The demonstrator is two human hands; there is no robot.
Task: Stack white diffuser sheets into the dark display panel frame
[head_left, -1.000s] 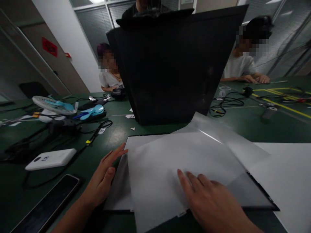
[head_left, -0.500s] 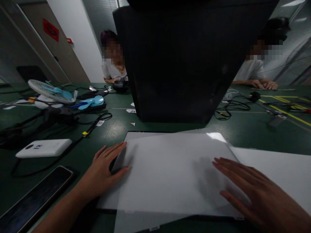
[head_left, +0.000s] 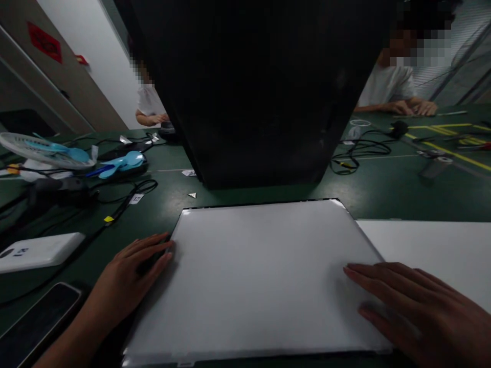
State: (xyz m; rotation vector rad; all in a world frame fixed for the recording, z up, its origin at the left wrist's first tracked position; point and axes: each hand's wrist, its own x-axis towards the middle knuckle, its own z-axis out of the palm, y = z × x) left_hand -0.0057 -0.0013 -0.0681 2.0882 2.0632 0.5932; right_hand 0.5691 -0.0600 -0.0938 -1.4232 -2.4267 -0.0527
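A flat white sheet (head_left: 253, 276) covers a thin panel whose dark edge (head_left: 261, 203) shows along the far side; sheet and panel line up closely. At the left edge, my left hand (head_left: 130, 276) has its fingers stretched out, the tips touching the sheet's side. Over the right edge lies my right hand (head_left: 414, 301), fingers extended and thumb apart, casting a soft shadow on the sheet. Neither hand is closed round anything.
Beyond the panel stands a large black box-like object (head_left: 261, 102). To the left are a phone (head_left: 42, 322), a white power bank (head_left: 42, 250), cables and a blue-bladed fan (head_left: 57, 151). Another white sheet (head_left: 433, 255) lies right. Two people sit across the green table (head_left: 383, 194).
The top sheet, earlier skewed and overhanging the near edge, now lies squared over the panel. My left hand has shifted left with the panel's edge; the view has turned slightly right.
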